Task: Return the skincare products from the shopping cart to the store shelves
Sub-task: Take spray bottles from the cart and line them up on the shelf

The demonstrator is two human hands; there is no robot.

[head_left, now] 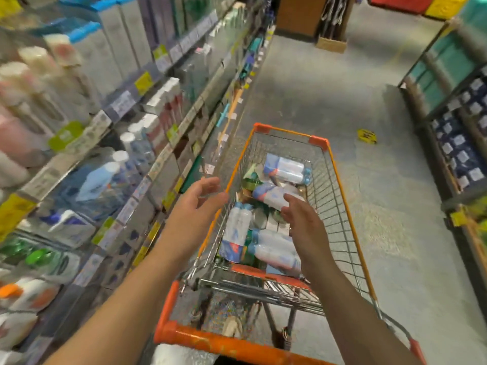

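A wire shopping cart with orange trim stands in the aisle in front of me. Inside lie several skincare products: white bottles with blue caps, a twin pack at the far end and small boxes. My right hand reaches into the cart above the bottles with relaxed fingers, holding nothing. Over the cart's left rim hovers my left hand, fingers spread and empty. The store shelves run along the left, stocked with bottles and boxes.
The cart's orange handle is near my body. Another shelf unit lines the right side. A yellow floor sticker lies on the grey floor ahead. A brown display and a cardboard box stand at the aisle's far end.
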